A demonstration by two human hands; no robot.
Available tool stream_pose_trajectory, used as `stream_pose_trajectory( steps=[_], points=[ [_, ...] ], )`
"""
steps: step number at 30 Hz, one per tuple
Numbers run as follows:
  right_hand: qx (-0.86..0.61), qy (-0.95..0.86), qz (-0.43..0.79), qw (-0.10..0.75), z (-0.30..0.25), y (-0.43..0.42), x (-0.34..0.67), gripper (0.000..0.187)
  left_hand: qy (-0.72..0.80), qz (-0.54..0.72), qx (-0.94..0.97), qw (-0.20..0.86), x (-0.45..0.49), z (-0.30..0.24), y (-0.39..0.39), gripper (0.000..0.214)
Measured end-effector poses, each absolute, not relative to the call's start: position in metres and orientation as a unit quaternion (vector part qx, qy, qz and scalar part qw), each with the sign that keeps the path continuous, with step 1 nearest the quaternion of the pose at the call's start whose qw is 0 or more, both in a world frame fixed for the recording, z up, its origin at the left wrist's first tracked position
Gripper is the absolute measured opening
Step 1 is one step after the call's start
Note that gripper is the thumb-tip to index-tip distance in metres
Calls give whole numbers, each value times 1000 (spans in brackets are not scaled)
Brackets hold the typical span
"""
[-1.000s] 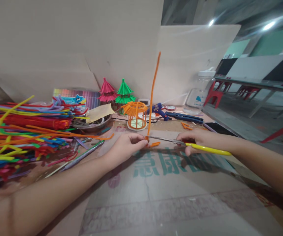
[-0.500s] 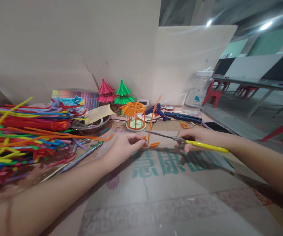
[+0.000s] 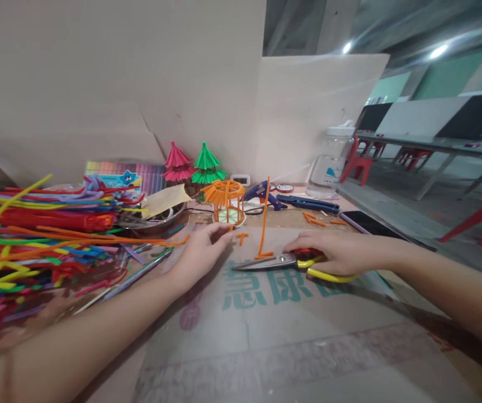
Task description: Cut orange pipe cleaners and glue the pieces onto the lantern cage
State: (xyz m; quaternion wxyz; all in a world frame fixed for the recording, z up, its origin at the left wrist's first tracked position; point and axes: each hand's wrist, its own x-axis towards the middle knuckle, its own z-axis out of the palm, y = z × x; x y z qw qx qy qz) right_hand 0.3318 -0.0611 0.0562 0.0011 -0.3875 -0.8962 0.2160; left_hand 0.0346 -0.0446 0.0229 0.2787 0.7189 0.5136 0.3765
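My right hand (image 3: 333, 252) grips the yellow handles of the scissors (image 3: 266, 262). Their blades are closed, low over the lettered sheet (image 3: 241, 341) and pointing left. Thumb and fingertips of my left hand (image 3: 207, 246) come together just in front of a small orange pavilion (image 3: 224, 196) made of pipe cleaners on a pale base. A speck of orange shows at those fingertips; whether it is a loose piece or part of the pavilion is unclear. Short orange pipe cleaner pieces (image 3: 242, 238) lie between the hands. A long orange pipe cleaner (image 3: 265, 215) stretches away behind the blades.
Bundled colourful pipe cleaners (image 3: 43, 224) fill the left side. Red (image 3: 178, 162) and green (image 3: 207, 162) pointed roofs stand behind, near a marker set (image 3: 115, 173). Toward the right are a glue gun (image 3: 266, 195), blue-handled tool (image 3: 308, 204), phone (image 3: 367, 222) and clear bottle (image 3: 329, 168).
The scissors have come down and left, nearer the sheet, with their blades flatter. My left hand has shifted left toward the pavilion. Small orange pieces now lie where its fingertips were.
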Motion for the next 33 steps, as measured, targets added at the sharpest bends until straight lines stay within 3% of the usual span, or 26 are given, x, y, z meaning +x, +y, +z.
stream_pose_trajectory(
  steps=[5, 8, 11, 17, 23, 29, 33],
  points=[
    [-368, -908, 201, -8, 61, -63, 331, 47, 509, 368, 722, 288, 38, 31, -51, 20],
    [-430, -873, 218, 75, 58, -54, 326, 40, 500, 360, 731, 295, 38, 31, -53, 21],
    [-517, -806, 232, 171, 49, -36, 317, 48, 496, 352, 732, 308, 37, 26, -51, 23],
    [-499, -751, 407, 148, 38, 11, 291, 53, 493, 350, 728, 322, 36, 22, -49, 24],
    [-487, -649, 543, 215, 32, 15, 265, 40, 495, 328, 728, 344, 37, 24, -51, 27],
    [-435, -677, 434, 405, 32, -15, 239, 34, 472, 337, 727, 369, 37, 23, -52, 26],
    [-400, -731, 323, 448, 31, -26, 220, 27, 462, 337, 733, 369, 35, 21, -52, 27]
  ],
)
